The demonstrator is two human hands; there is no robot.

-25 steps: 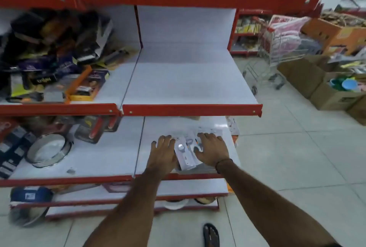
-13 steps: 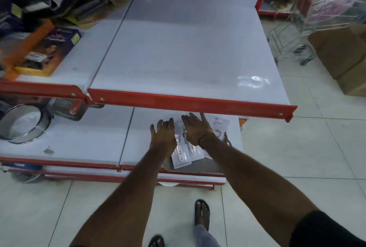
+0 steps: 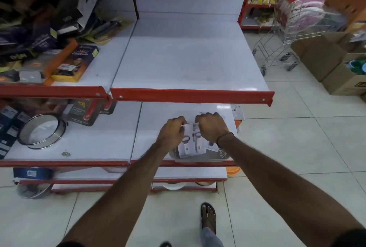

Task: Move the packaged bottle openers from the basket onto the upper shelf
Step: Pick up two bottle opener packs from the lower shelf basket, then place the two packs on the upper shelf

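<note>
Packaged bottle openers [image 3: 191, 141] sit bunched between our two hands, above the grey basket [image 3: 198, 156] that rests at the front edge of the lower shelf [image 3: 95, 143], toward its right end.

Starting at the left of that lower shelf, we see a round metal sieve [image 3: 42, 131] lying near the front edge, with dark carded goods [image 3: 87, 113] behind it under the lip of the shelf above. Moving right, our left hand [image 3: 172, 134] is curled closed, its fingers pinching the upper left edge of the white cards. Just beside it, our right hand [image 3: 213, 127] is likewise curled shut over the upper right edge of the same bundle, a dark band on its wrist. The cards hang down from both grips, tilted, their lower ends over the basket; we cannot tell whether they still touch it. One more white card [image 3: 237, 112] lies at the shelf's back right corner.

Above, the upper shelf [image 3: 190, 56] has a bare white right-hand bay with a red front rail, while its left-hand bay holds a heap of boxed goods [image 3: 49, 34]. Farther right, on the tiled floor, stand a wire shopping trolley [image 3: 293, 27] and cardboard cartons [image 3: 332, 62].
</note>
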